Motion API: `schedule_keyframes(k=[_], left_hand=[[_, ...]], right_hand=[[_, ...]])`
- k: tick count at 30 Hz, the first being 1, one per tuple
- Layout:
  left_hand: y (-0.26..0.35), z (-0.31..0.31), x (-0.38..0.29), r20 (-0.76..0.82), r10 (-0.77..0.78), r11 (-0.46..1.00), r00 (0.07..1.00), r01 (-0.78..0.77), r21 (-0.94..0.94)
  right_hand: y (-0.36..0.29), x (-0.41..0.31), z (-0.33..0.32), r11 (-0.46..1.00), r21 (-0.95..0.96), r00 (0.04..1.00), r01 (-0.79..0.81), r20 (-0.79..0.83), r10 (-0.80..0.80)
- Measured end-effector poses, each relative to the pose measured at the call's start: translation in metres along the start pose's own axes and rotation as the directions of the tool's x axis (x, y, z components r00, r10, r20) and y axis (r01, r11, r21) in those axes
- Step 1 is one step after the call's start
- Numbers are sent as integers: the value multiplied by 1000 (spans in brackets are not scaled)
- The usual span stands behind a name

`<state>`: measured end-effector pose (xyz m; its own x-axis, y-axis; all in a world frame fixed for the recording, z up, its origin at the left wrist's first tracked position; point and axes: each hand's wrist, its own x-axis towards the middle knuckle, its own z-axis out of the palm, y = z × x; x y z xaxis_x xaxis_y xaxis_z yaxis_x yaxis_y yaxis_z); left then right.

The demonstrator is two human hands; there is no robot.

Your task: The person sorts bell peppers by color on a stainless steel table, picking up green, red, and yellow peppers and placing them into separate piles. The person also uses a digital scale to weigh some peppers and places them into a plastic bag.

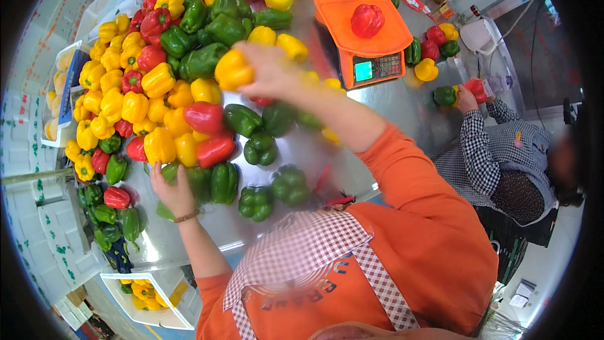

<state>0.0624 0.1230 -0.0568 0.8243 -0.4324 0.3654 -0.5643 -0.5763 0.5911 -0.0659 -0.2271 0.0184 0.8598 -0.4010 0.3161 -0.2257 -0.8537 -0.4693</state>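
Note:
A yellow bell pepper [234,70] is held in my right hand [269,70], above the heap beside several green peppers [203,61]. My left hand [175,190] rests with fingers spread at the heap's near edge, touching or just beside a yellow pepper [160,145]; a green pepper [199,184] lies right of it. Whether the left hand grips anything cannot be told. Red peppers [204,117] lie between the two hands. On the orange weighing scale [325,28], at the upper right, sits one red bell pepper [367,21].
A co-worker [495,151] at the right holds a red pepper [475,90] near small mixed groups of peppers. A white foam box [184,293] with yellow peppers stands below the steel table [292,212]. Another white crate [61,137] stands at the left. A white pitcher [477,37] is at the upper right.

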Motion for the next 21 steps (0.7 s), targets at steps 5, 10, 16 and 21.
schedule_keyframes(k=[5, 10, 16, 21], left_hand=[[-12, -16, -4, -17, -33, 999, 999, 33, 6], [-34, -41, -27, -159, 5, 986, 987, 21, 163], [-83, -93, -45, -240, -134, 949, 962, 194, 247], [-157, -130, -36, -294, -357, 891, 887, 418, 178]], right_hand=[[102, -25, -102, 959, -85, 949, -270, -193, 250], [211, -26, -128, 899, -327, 952, -293, -189, 242], [258, -11, -114, 839, -382, 922, -387, -135, 364], [241, -14, -113, 793, -507, 936, -337, -269, 225]])
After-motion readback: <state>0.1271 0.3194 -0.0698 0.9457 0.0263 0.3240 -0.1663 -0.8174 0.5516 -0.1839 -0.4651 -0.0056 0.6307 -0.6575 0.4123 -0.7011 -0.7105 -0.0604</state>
